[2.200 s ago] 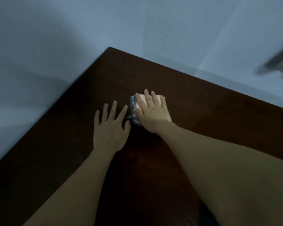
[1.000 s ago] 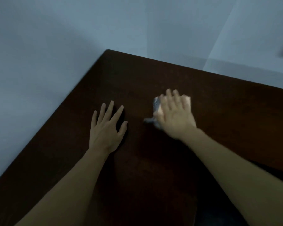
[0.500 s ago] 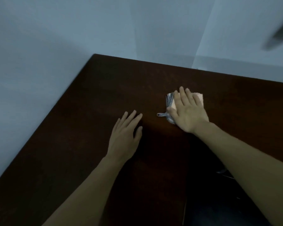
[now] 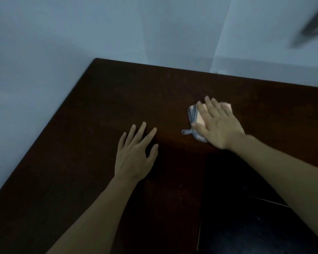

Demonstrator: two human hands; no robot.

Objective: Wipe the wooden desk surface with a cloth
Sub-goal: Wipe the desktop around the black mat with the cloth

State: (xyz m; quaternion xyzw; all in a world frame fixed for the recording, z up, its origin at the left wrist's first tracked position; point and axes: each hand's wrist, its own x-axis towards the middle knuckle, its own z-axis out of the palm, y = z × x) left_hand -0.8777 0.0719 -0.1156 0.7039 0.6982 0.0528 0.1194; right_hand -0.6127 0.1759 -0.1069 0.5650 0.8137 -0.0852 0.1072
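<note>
Here, right hand [image 4: 219,125], fingers straight, presses folded cloth [image 4: 195,119] on dark wooden desk [image 4: 81,162].

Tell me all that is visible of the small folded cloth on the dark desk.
The small folded cloth is pale pink with a grey striped edge and looks like soft fabric. It lies flat on the dark brown wooden desk, right of the middle. The right hand presses on it with straight fingers, covering most of it.

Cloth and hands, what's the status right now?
Right hand flat, pressing cloth on desk. Left hand open, resting flat on desk, apart from cloth. Nothing in the way.
</note>
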